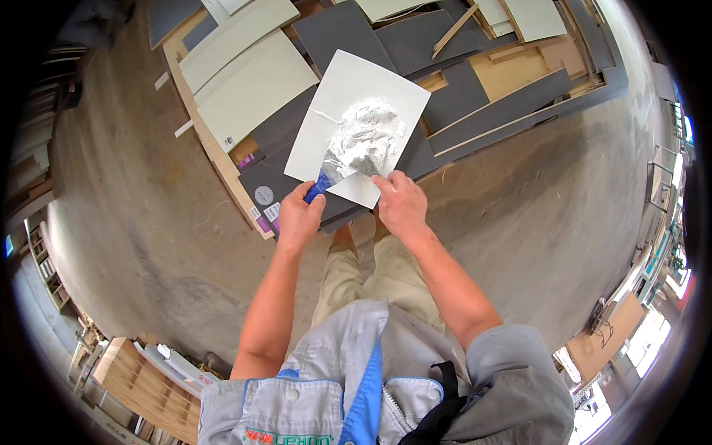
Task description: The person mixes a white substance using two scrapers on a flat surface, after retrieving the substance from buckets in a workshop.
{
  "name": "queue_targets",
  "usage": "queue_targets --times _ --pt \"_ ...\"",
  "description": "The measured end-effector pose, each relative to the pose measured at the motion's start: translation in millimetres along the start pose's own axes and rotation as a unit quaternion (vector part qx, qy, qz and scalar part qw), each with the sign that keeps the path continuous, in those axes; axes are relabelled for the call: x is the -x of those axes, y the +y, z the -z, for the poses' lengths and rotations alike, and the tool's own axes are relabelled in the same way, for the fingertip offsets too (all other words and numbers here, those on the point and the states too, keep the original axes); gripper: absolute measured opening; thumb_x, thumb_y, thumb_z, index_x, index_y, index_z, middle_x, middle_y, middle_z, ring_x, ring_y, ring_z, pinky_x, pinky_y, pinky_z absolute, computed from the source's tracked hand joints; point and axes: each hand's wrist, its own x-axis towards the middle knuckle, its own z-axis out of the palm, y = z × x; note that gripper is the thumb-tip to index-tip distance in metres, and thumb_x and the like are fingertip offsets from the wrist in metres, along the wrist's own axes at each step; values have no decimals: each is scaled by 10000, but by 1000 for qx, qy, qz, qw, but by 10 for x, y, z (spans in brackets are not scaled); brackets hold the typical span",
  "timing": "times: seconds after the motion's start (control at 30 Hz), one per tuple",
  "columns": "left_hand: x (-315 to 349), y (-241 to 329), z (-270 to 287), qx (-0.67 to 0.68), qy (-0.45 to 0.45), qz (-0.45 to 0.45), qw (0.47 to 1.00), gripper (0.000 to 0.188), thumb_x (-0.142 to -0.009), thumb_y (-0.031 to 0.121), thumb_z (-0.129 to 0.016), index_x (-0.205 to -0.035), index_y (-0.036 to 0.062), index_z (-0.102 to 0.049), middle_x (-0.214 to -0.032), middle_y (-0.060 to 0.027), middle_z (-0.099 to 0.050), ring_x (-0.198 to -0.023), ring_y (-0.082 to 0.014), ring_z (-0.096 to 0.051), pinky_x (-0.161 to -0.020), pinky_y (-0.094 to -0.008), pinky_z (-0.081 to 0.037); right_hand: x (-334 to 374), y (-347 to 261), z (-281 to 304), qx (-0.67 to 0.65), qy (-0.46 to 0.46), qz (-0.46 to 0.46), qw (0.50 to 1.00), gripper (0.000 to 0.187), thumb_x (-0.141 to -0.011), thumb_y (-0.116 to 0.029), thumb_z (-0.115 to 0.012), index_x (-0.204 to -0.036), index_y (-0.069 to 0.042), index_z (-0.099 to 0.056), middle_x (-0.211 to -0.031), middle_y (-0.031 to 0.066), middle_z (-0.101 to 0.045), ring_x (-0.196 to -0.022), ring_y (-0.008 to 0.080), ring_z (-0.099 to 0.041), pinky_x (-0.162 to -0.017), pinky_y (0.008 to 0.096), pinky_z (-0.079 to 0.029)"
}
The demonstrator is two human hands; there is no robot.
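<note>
In my left hand [300,215] is a putty knife with a blue handle [318,187]; its blade [331,172] touches the lower edge of a heap of white putty [371,126]. The putty is spread in rough ridges over a white square board [315,141], which is turned corner toward me above dark panels. My right hand [403,204] is closed at the board's lower right edge. A grey scraper blade [366,166] reaches from its fingertips into the putty; any handle is hidden by the hand.
Beneath the board lies a wide stack of dark grey panels [345,37] and cream panels [248,81], with loose wood strips [455,31]. Concrete floor [148,200] surrounds it. Behind me at lower left are stacked wooden boards [141,382]; shelving stands along the left wall.
</note>
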Motion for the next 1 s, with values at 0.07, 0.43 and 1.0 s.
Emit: queue_targets --times 0.07,0.43,1.0 --pt "-53 50 43 -7 -18 23 1000 471 -819 255 -660 -1208 -9 -664 -946 -210 -724 -877 -295 -710 -814 -364 -532 -49 45 41 9 -18 11 1000 290 -806 -52 -595 -1036 -174 -722 -917 45 -595 -842 255 -601 -728 403 -490" --pt "-202 456 208 -172 -44 -55 983 439 -789 243 -638 -1163 19 -692 -948 -229 -709 -869 -355 -691 -803 -404 -530 -608 27 277 118 -93 199 969 90 -788 -104 -605 -778 -82 -692 -826 50 -605 -843 247 -585 -747 390 -425" --pt "-142 517 142 -199 -41 -54 978 407 -790 249 -628 -1130 37 -702 -911 -226 -711 -891 -393 -684 -812 -463 -536 -520 95 110 109 -128 44 985 270 -817 -102 -603 -1075 -57 -672 -880 117 -613 -758 282 -648 -625 402 -526"
